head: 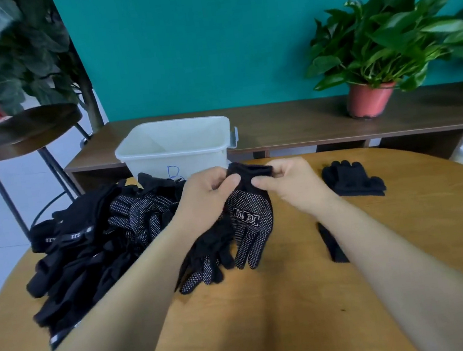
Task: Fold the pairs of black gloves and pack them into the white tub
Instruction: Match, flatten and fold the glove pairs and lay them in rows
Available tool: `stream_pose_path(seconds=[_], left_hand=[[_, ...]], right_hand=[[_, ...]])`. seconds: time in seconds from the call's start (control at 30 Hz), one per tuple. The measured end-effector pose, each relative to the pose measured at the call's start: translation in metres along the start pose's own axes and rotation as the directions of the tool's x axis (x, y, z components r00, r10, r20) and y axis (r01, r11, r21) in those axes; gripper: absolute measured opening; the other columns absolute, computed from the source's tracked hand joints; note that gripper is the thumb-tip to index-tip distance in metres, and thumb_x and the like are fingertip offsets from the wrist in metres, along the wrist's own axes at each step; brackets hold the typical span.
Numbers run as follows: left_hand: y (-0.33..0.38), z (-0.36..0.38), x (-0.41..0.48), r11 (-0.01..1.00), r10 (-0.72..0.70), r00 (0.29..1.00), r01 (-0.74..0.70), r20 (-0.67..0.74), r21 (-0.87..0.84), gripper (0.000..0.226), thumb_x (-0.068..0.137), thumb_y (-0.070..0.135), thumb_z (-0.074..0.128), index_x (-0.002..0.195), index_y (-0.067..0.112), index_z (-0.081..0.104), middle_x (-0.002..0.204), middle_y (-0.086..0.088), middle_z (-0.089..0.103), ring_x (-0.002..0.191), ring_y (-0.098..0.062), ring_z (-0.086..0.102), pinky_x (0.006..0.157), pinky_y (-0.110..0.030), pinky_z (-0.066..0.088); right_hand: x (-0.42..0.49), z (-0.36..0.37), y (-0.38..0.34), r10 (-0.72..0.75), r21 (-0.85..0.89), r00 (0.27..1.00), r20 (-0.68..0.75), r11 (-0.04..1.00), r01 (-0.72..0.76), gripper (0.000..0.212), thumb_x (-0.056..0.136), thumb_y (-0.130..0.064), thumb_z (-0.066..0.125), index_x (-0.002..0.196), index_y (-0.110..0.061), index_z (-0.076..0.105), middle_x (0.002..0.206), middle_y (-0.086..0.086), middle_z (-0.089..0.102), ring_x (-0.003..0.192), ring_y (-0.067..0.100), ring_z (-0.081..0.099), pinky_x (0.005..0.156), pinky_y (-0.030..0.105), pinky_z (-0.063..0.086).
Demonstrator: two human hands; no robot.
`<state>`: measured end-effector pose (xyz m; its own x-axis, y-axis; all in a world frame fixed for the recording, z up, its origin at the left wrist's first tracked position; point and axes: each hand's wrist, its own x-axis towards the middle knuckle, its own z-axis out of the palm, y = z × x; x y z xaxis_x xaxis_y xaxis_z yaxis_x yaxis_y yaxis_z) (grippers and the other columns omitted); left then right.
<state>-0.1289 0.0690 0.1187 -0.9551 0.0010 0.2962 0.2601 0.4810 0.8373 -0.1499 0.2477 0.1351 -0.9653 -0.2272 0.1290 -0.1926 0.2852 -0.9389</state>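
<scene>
Gloves (249,220) at frame centre hang pinched by the cuff between left hand (208,195) and right hand (291,184), while the white tub (175,153) above looks empty (pile (87,245) at left remains).

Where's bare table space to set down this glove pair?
Bare table lies nearest you, this side of the held gloves, and right of the folded gloves. The left is crowded by the glove pile, up to the white tub.
</scene>
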Motion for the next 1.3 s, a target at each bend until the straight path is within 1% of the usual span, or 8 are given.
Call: stream_pose_path(seconds=[0.1, 0.27, 0.63, 0.83, 1.03, 1.13, 1.23, 1.3], left_hand=[[0.021, -0.015, -0.008, 0.998, -0.009, 0.996, 0.014, 0.087, -0.062, 0.043, 0.095, 0.040, 0.060, 0.091, -0.002, 0.065, 0.087, -0.030, 0.063, 0.073, -0.017, 0.054, 0.072, -0.042, 0.050], [0.030, -0.013, -0.035, 0.986, -0.043, 0.989, 0.020, 0.140, 0.163, 0.042, 0.101, 0.025, 0.055, 0.070, -0.003, 0.053, 0.058, 0.001, 0.048, 0.054, -0.006, 0.041, 0.061, -0.024, 0.036], [0.052, -0.012, -0.054, 0.975, 0.018, 0.995, -0.038, 0.093, 0.218, 0.041, 0.102, 0.025, 0.052, 0.085, -0.011, 0.060, 0.072, -0.009, 0.047, 0.070, -0.017, 0.042, 0.071, -0.033, 0.036], [0.045, -0.009, -0.065, 0.996, -0.043, 0.980, 0.028, 0.192, 0.082, 0.034, 0.091, 0.030, 0.067, 0.096, -0.003, 0.060, 0.080, -0.021, 0.068, 0.071, -0.024, 0.058, 0.085, -0.047, 0.052], [0.049, 0.009, -0.067, 0.972, -0.095, 0.984, 0.124, -0.148, 0.198, 0.019, 0.083, 0.033, 0.077, 0.085, 0.036, 0.058, 0.085, 0.018, 0.069, 0.084, 0.003, 0.063, 0.088, -0.033, 0.052], [0.051, 0.024, -0.068, 0.988, -0.075, 0.997, 0.074, 0.005, 0.136, 0.020, 0.074, 0.044, 0.082, 0.087, 0.037, 0.068, 0.086, 0.017, 0.071, 0.086, 0.002, 0.065, 0.090, -0.033, 0.054], [0.057, 0.040, -0.064, 0.997, -0.068, 0.989, 0.064, 0.133, 0.038, 0.044, 0.061, 0.053, 0.079, 0.087, 0.019, 0.071, 0.084, 0.006, 0.074, 0.083, -0.006, 0.067, 0.083, -0.032, 0.054], [0.059, 0.046, -0.056, 0.998, -0.057, 0.994, 0.059, 0.093, -0.017, 0.026, 0.073, 0.034, 0.077, 0.083, 0.012, 0.070, 0.080, -0.002, 0.074, 0.079, -0.017, 0.070, 0.077, -0.037, 0.056]], right_hand=[[-0.013, -0.014, -0.020, 0.012, 0.062, 1.000, 0.000, 0.998, -0.012, 0.014, 0.090, -0.002, 0.066, 0.099, 0.009, 0.069, 0.089, 0.013, 0.071, 0.076, 0.014, 0.062, 0.072, 0.025, 0.054], [-0.037, -0.017, -0.023, 0.076, -0.196, 0.997, 0.026, 0.978, -0.070, 0.027, 0.090, -0.014, 0.070, 0.072, 0.004, 0.060, 0.070, 0.011, 0.065, 0.064, 0.012, 0.055, 0.064, 0.029, 0.049], [-0.071, -0.024, -0.038, 0.041, -0.139, 0.999, 0.003, 0.989, -0.041, 0.026, 0.090, -0.015, 0.069, 0.071, 0.000, 0.058, 0.072, 0.011, 0.059, 0.068, 0.018, 0.054, 0.064, 0.028, 0.044], [-0.083, -0.029, -0.037, 0.062, -0.111, 0.997, 0.034, 0.992, -0.058, 0.042, 0.091, -0.011, 0.068, 0.055, -0.014, 0.046, 0.042, -0.015, 0.051, 0.040, -0.002, 0.046, 0.046, 0.015, 0.038], [-0.081, -0.030, -0.028, 0.021, -0.152, 0.995, -0.096, 0.988, -0.036, 0.042, 0.087, -0.018, 0.072, 0.055, -0.012, 0.044, 0.052, -0.002, 0.045, 0.056, 0.016, 0.042, 0.059, 0.031, 0.037], [-0.079, -0.027, -0.020, -0.031, -0.246, 0.981, -0.190, 0.969, -0.018, 0.054, 0.084, -0.022, 0.072, 0.047, -0.019, 0.034, 0.042, -0.011, 0.030, 0.050, 0.014, 0.031, 0.056, 0.033, 0.031], [-0.079, -0.024, -0.017, -0.042, -0.308, 0.998, -0.047, 0.951, 0.025, 0.035, 0.085, -0.032, 0.070, 0.053, -0.021, 0.059, 0.052, -0.010, 0.055, 0.059, 0.015, 0.052, 0.067, 0.040, 0.046], [-0.079, -0.027, -0.016, -0.038, -0.284, 0.999, 0.012, 0.958, 0.039, 0.020, 0.085, -0.034, 0.069, 0.066, -0.027, 0.072, 0.067, -0.010, 0.067, 0.071, 0.014, 0.062, 0.081, 0.042, 0.050]])
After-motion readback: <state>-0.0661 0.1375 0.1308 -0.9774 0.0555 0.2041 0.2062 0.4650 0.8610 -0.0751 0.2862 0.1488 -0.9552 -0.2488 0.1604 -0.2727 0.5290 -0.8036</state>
